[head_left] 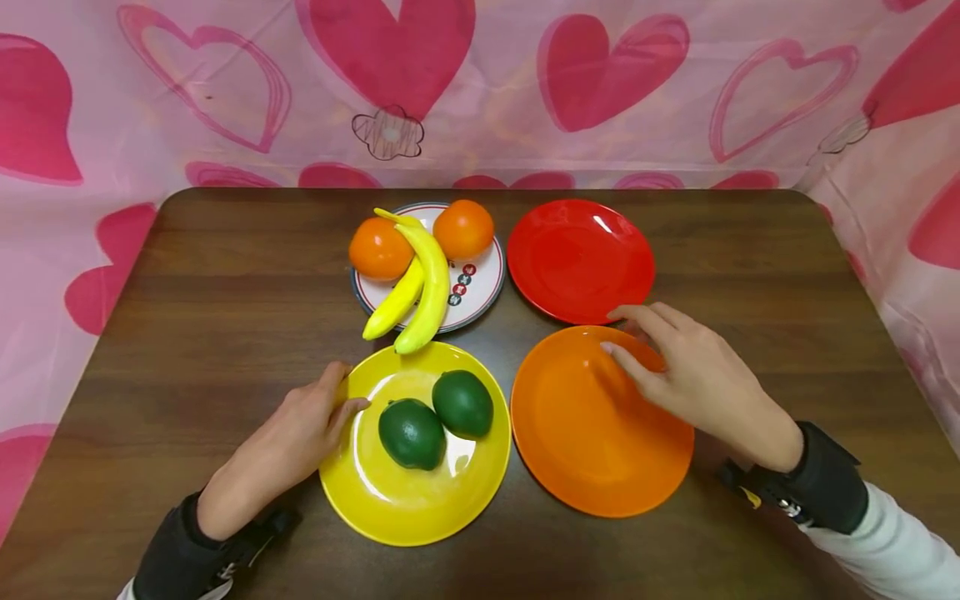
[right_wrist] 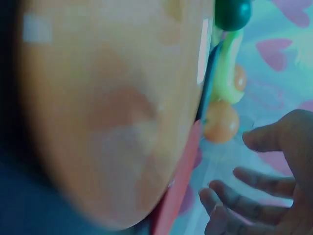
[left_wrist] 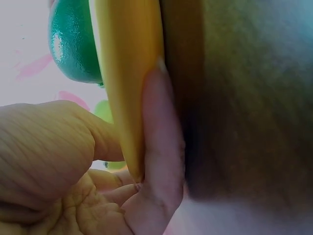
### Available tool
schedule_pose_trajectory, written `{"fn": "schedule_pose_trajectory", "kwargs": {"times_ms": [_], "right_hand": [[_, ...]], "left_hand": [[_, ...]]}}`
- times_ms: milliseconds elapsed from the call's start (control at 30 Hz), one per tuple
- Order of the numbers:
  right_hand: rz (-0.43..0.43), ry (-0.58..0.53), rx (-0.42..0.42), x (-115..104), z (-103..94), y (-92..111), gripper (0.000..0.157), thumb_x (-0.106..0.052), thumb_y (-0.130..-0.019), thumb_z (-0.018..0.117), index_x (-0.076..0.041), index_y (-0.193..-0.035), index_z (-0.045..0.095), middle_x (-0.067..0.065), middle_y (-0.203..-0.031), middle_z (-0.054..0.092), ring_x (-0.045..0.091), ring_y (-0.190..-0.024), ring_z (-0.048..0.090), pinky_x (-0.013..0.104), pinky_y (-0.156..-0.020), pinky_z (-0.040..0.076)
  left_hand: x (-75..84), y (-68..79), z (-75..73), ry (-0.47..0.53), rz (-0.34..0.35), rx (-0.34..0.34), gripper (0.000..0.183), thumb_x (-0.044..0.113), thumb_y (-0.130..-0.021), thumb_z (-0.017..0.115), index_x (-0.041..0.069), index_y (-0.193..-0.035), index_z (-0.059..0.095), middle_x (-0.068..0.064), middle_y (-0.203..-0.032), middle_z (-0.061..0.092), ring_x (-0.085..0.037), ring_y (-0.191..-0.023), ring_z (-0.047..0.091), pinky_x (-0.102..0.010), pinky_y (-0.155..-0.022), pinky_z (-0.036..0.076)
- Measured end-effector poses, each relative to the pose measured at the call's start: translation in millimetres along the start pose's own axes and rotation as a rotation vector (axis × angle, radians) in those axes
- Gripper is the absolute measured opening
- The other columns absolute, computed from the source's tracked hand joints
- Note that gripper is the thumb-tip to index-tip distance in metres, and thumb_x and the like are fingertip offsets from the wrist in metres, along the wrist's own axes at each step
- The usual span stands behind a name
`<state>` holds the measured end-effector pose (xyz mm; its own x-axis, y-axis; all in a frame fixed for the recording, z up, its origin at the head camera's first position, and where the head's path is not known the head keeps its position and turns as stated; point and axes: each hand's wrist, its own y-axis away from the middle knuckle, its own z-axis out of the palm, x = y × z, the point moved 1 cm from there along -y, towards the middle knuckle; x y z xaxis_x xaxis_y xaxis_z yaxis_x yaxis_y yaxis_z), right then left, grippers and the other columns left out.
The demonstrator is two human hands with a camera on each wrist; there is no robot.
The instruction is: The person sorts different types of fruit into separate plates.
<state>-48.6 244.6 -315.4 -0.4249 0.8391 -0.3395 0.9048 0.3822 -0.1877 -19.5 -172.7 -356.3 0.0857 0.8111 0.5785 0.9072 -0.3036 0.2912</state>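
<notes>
My left hand (head_left: 303, 421) grips the left rim of a yellow plate (head_left: 420, 508), its thumb on top and fingers beneath, as the left wrist view shows. Two smooth green fruits (head_left: 411, 433) lie side by side on that plate. Over the upper right of an orange plate (head_left: 592, 467) hovers my right hand (head_left: 693, 375), thumb and fingers spread apart with nothing between them. In the right wrist view the right hand's fingers (right_wrist: 259, 183) are loosely bent, away from the orange plate's surface (right_wrist: 112, 161).
Behind the yellow plate, a white patterned plate (head_left: 480, 287) bears two round orange fruits (head_left: 463, 231) and yellow bananas (head_left: 423, 292), whose tips reach over its front rim. A red plate (head_left: 581, 258) stands at the back, just behind the orange one. A pink heart-print cloth (head_left: 480, 83) hangs behind the wooden table (head_left: 247, 275).
</notes>
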Motion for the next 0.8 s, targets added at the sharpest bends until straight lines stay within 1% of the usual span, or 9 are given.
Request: {"fn": "schedule_pose_trajectory", "kwargs": {"times_ms": [100,200,300,367,433,567,667,733,800], "right_hand": [[0.093,0.014,-0.018,13,2.0,8,0.044,-0.038,-0.086,0.07,-0.014,-0.122,0.06,0.003,-0.096,0.061,0.018,-0.079,0.056,0.037,-0.065,0.05],[0.203,0.02,-0.082,25,3.3,15,0.053,-0.048,-0.088,0.064,-0.011,-0.125,0.057,0.005,-0.093,0.059,0.019,-0.077,0.054,0.038,-0.063,0.049],[0.294,0.019,-0.143,34,6.2,21,0.062,-0.059,-0.089,0.056,-0.009,-0.126,0.053,0.005,-0.087,0.056,0.019,-0.072,0.051,0.038,-0.059,0.046],[0.337,0.019,-0.172,38,9.3,24,0.064,-0.063,-0.089,0.052,-0.009,-0.124,0.052,0.004,-0.079,0.052,0.019,-0.066,0.048,0.037,-0.055,0.041],[0.377,0.017,-0.196,40,12.5,28,0.063,-0.066,-0.089,0.049,-0.011,-0.118,0.052,0.003,-0.071,0.047,0.019,-0.06,0.045,0.036,-0.051,0.037],[0.418,0.017,-0.244,41,18.2,34,0.057,-0.068,-0.091,0.043,-0.012,-0.105,0.05,0.003,-0.063,0.04,0.02,-0.053,0.041,0.036,-0.047,0.032],[0.425,0.022,-0.273,40,21.3,35,0.056,-0.067,-0.093,0.039,-0.012,-0.097,0.047,0.003,-0.062,0.037,0.021,-0.05,0.038,0.035,-0.046,0.029],[0.428,0.034,-0.29,39,22.8,36,0.057,-0.068,-0.093,0.037,-0.011,-0.094,0.047,0.003,-0.061,0.036,0.022,-0.05,0.038,0.036,-0.046,0.029],[0.432,0.047,-0.31,39,23.7,36,0.06,-0.069,-0.093,0.035,-0.011,-0.091,0.048,0.004,-0.062,0.037,0.022,-0.051,0.039,0.036,-0.047,0.03]], "left_hand": [[0.1,-0.8,-1.0,0.002,-0.009,-0.014,0.043,0.032,-0.097,0.055,0.002,-0.123,0.04,-0.005,-0.079,0.048,-0.016,-0.063,0.047,-0.029,-0.056,0.044],[0.5,-2.4,-2.6,0.005,-0.006,-0.032,0.044,0.032,-0.096,0.056,0.001,-0.124,0.04,-0.005,-0.079,0.048,-0.016,-0.063,0.047,-0.029,-0.056,0.044],[1.1,-3.4,-4.7,-0.005,-0.001,-0.048,0.045,0.032,-0.096,0.057,0.001,-0.123,0.041,-0.005,-0.078,0.048,-0.015,-0.062,0.047,-0.029,-0.055,0.044],[1.8,-3.7,-7.0,-0.019,-0.007,-0.062,0.046,0.034,-0.095,0.058,0.001,-0.123,0.042,-0.005,-0.077,0.048,-0.015,-0.061,0.047,-0.03,-0.055,0.044],[2.7,-3.8,-9.7,-0.037,-0.026,-0.081,0.048,0.038,-0.094,0.059,0.002,-0.121,0.043,-0.005,-0.076,0.048,-0.015,-0.06,0.047,-0.031,-0.054,0.044],[5.4,-5.0,-19.5,-0.084,-0.086,-0.146,0.059,0.051,-0.09,0.06,0.005,-0.122,0.045,-0.005,-0.075,0.048,-0.017,-0.059,0.047,-0.033,-0.054,0.043],[7.6,-6.0,-30.1,-0.137,-0.103,-0.167,0.066,0.058,-0.086,0.06,0.006,-0.125,0.046,-0.004,-0.075,0.05,-0.018,-0.061,0.047,-0.034,-0.054,0.043],[9.7,-6.6,-37.6,-0.167,-0.093,-0.157,0.068,0.058,-0.085,0.061,0.007,-0.127,0.048,-0.002,-0.078,0.053,-0.017,-0.062,0.048,-0.033,-0.054,0.043],[12.7,-7.6,-44.4,-0.196,-0.072,-0.117,0.065,0.057,-0.086,0.062,0.007,-0.126,0.05,0.0,-0.079,0.055,-0.016,-0.063,0.048,-0.032,-0.054,0.044]]}}
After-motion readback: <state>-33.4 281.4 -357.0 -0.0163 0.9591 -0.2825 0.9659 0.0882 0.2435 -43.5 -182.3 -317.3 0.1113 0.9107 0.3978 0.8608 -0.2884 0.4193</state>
